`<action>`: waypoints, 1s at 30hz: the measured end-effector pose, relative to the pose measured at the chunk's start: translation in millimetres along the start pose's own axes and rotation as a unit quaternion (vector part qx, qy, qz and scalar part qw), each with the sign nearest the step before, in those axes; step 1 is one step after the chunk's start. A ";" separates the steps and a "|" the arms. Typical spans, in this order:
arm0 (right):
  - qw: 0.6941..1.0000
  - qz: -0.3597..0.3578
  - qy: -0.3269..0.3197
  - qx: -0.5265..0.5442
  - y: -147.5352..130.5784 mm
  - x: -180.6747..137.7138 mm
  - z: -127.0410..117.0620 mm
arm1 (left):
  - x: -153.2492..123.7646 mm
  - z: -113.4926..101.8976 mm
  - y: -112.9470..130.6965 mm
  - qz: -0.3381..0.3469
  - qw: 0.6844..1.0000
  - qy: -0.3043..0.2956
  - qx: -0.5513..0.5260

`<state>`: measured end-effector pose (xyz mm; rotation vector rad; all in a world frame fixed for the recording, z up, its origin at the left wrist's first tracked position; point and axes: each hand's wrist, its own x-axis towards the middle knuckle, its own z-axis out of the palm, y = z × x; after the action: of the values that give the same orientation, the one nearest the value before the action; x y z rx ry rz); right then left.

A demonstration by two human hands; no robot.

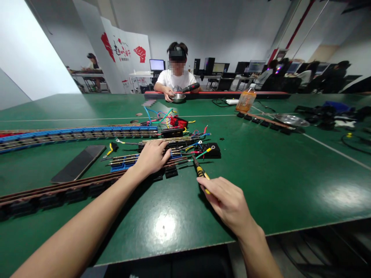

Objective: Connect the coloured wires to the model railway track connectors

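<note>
My left hand [150, 157] lies on a black and blue terminal strip [145, 159] with copper rails, fingers curled over it, pressing it to the green table [261, 170]. My right hand [227, 202] grips the handle of a yellow and black screwdriver [199, 173]. Its tip points toward the strip's right end, near a black block [213, 150] with coloured wires.
Long blue terminal rails [72, 135] and brown ones [58, 189] stretch left. A dark phone [79, 163] lies beside them. Coloured wires [165, 116] are piled farther back. Across the table a person holds a metal bowl [177, 97]. An orange bottle [245, 99] and another bowl [291, 120] stand right.
</note>
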<state>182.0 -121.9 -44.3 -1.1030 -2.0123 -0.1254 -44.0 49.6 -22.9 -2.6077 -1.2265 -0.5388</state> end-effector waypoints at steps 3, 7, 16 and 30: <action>1.000 -0.010 -0.009 -0.008 -1.7 1.6 -0.7 | -0.6 -1.0 0.0 0.012 1.000 0.006 -0.004; 1.000 -0.024 0.002 -0.015 -2.4 1.9 -1.8 | -0.6 -1.0 -0.5 0.020 0.999 0.022 -0.024; 0.999 -0.033 0.011 -0.020 -1.7 1.9 -2.6 | -2.4 -1.4 0.1 -0.040 0.997 -0.015 -0.070; 0.995 0.054 0.089 -0.014 -5.9 1.5 1.7 | -1.0 -12.6 8.4 -0.090 0.985 -0.107 0.103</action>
<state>176.1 -123.8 -42.8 -1.1727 -1.7949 -0.1887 -41.1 39.3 -12.1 -2.4438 -1.5060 -0.1497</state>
